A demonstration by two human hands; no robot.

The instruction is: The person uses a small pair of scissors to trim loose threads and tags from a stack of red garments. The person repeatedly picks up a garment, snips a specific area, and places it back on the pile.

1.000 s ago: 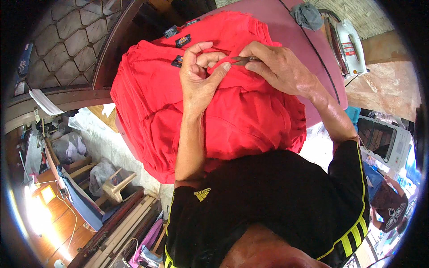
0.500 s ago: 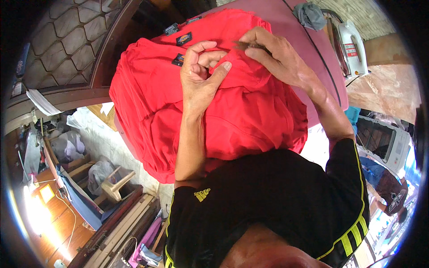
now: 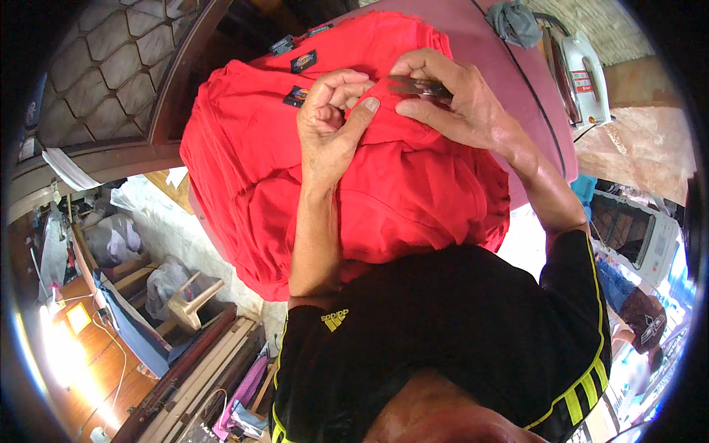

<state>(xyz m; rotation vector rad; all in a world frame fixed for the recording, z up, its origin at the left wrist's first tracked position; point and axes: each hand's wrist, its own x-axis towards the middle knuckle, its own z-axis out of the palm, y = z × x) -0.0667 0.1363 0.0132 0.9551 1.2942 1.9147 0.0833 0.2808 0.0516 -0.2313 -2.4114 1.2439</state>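
Note:
A pile of red shirts [image 3: 251, 148] with dark neck labels lies in front of me, hanging over the near edge of a pink-covered table [image 3: 517, 88]. My left hand [image 3: 329, 133] has its thumb and fingers closed on a raised fold of the red fabric, near the middle of the pile. Just right of it, my right hand [image 3: 473, 107] grips small metal thread snips [image 3: 413, 85], whose blades point left toward that fold. Whether the blades touch the cloth is hard to tell.
On the right stands a white iron [image 3: 583, 77], with a grey cloth [image 3: 513, 26] at the back and a black cord [image 3: 528, 88] across the table. A metal grille [image 3: 111, 66] rises at far left. Below are a plastic stool [image 3: 190, 303] and long boards [image 3: 196, 369]. Another person [image 3: 639, 317] is at lower right.
My right hand has turned slightly, so the snips show more fully and lie nearly level. My left hand stays on the fold, its fingers shifted a little.

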